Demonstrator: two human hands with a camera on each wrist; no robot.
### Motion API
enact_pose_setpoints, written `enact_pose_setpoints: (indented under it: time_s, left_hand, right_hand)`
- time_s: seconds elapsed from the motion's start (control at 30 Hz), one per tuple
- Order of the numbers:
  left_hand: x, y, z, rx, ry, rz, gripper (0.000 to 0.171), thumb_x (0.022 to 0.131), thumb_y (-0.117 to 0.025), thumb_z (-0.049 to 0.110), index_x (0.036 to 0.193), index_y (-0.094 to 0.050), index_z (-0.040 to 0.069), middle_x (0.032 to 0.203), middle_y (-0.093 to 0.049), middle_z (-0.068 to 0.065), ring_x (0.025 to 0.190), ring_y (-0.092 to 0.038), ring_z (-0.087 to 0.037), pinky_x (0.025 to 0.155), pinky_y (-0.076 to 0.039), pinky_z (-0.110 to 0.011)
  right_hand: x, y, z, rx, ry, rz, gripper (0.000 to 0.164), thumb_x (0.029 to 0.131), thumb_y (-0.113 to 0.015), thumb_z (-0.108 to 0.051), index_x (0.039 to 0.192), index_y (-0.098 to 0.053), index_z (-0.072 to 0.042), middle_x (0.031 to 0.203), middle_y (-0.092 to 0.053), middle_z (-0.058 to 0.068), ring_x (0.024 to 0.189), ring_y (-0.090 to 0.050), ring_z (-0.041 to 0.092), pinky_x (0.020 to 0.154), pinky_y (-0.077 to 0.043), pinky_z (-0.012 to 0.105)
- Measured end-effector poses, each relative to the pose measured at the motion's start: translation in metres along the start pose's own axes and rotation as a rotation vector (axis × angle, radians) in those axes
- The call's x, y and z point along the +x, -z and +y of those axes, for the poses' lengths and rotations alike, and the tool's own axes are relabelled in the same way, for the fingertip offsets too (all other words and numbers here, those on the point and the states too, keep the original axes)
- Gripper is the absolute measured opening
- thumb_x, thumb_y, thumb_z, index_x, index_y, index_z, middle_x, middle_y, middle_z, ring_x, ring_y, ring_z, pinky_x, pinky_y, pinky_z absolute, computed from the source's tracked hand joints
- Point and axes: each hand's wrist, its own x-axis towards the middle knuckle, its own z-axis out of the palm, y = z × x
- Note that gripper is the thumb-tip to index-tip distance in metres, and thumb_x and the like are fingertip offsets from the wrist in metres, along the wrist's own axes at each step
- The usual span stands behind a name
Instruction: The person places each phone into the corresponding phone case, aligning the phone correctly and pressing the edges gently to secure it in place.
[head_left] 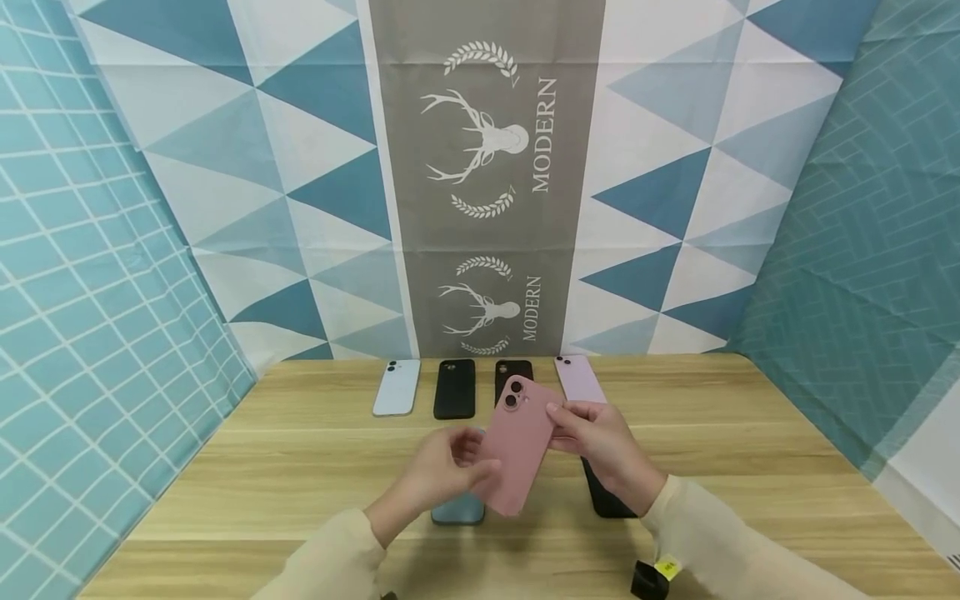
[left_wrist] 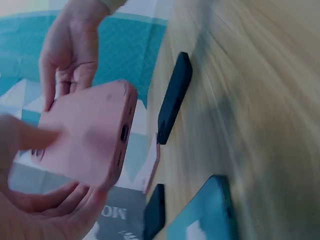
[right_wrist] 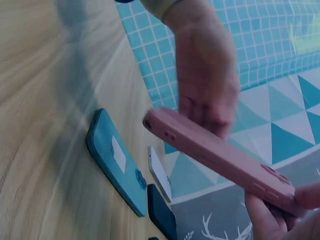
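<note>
Above the table, a pink phone is held tilted between both hands, its two round camera lenses at the upper left. My right hand pinches its right edge, thumb on the back. At the lower left edge, my left hand has its thumb over the back and its fingers curled behind; the thumb is blurred in the left wrist view. The front of the pink phone is hidden. Beneath the left hand lies a blue phone, partly covered. A black phone lies partly under the right hand.
Along the table's back edge lie a white phone, a black phone or case, another black one partly hidden by the pink phone, and a lilac phone. Patterned cloth walls enclose the wooden table. A black object sits near the right sleeve.
</note>
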Motion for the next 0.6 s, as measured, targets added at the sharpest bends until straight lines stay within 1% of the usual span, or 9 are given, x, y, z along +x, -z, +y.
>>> enact_pose_setpoints:
  time_s: [0.07, 0.13, 0.2, 0.27, 0.33, 0.43, 0.6]
  left_hand:
    - [0.001, -0.005, 0.006, 0.116, -0.037, 0.062, 0.058, 0.081, -0.074, 0.036, 0.12, -0.057, -0.003, 0.107, -0.067, -0.014, 0.094, -0.065, -0.022, 0.079, -0.057, -0.034]
    - [0.001, -0.01, 0.012, 0.227, -0.06, 0.098, 0.076, 0.077, -0.075, 0.046, 0.128, -0.05, -0.004, 0.114, -0.064, -0.017, 0.099, -0.064, -0.024, 0.081, -0.057, -0.037]
    - [0.0, -0.016, 0.016, 0.32, -0.085, 0.117, 0.089, 0.073, -0.077, 0.05, 0.132, -0.044, -0.007, 0.12, -0.06, -0.021, 0.102, -0.061, -0.027, 0.082, -0.056, -0.041]
    - [-0.001, -0.022, 0.019, 0.366, -0.1, 0.135, 0.095, 0.071, -0.078, 0.05, 0.133, -0.04, -0.011, 0.122, -0.056, -0.025, 0.103, -0.059, -0.029, 0.083, -0.056, -0.043]
    - [-0.001, -0.026, 0.02, 0.414, -0.107, 0.17, 0.094, 0.072, -0.079, 0.049, 0.131, -0.04, -0.013, 0.122, -0.053, -0.027, 0.103, -0.056, -0.03, 0.084, -0.055, -0.044]
    - [0.0, -0.031, 0.018, 0.473, -0.107, 0.224, 0.088, 0.072, -0.079, 0.046, 0.126, -0.044, -0.014, 0.115, -0.055, -0.025, 0.096, -0.056, -0.029, 0.08, -0.055, -0.042]
    - [0.004, -0.036, 0.012, 0.576, -0.122, 0.252, 0.082, 0.072, -0.078, 0.046, 0.12, -0.048, -0.013, 0.105, -0.057, -0.022, 0.088, -0.054, -0.025, 0.077, -0.054, -0.038]
  right_hand:
    - [0.0, -0.004, 0.0, 0.016, -0.005, 0.04, 0.039, 0.097, -0.056, -0.015, 0.122, -0.056, 0.015, 0.081, -0.071, -0.003, 0.076, -0.069, 0.006, 0.076, -0.059, 0.024]
    - [0.001, -0.009, 0.0, 0.031, -0.005, 0.073, 0.038, 0.097, -0.056, -0.015, 0.122, -0.056, 0.014, 0.083, -0.071, -0.002, 0.076, -0.069, 0.006, 0.076, -0.059, 0.023]
    - [0.001, -0.013, 0.001, 0.043, -0.003, 0.106, 0.036, 0.096, -0.057, -0.015, 0.12, -0.058, 0.013, 0.083, -0.071, -0.001, 0.075, -0.069, 0.007, 0.075, -0.059, 0.023]
    - [0.001, -0.017, 0.002, 0.058, -0.003, 0.133, 0.035, 0.096, -0.059, -0.015, 0.118, -0.061, 0.011, 0.082, -0.072, 0.0, 0.075, -0.07, 0.007, 0.075, -0.059, 0.024]
    - [0.002, -0.02, 0.004, 0.072, -0.003, 0.156, 0.033, 0.095, -0.06, -0.014, 0.117, -0.062, 0.01, 0.081, -0.072, 0.0, 0.073, -0.07, 0.008, 0.075, -0.059, 0.024]
    - [0.003, -0.023, 0.008, 0.087, -0.009, 0.171, 0.032, 0.094, -0.061, -0.014, 0.116, -0.063, 0.009, 0.079, -0.072, 0.0, 0.073, -0.07, 0.008, 0.075, -0.059, 0.025]
    - [0.005, -0.025, 0.014, 0.104, -0.012, 0.179, 0.031, 0.094, -0.061, -0.013, 0.115, -0.063, 0.009, 0.08, -0.072, 0.002, 0.074, -0.071, 0.009, 0.075, -0.059, 0.025]
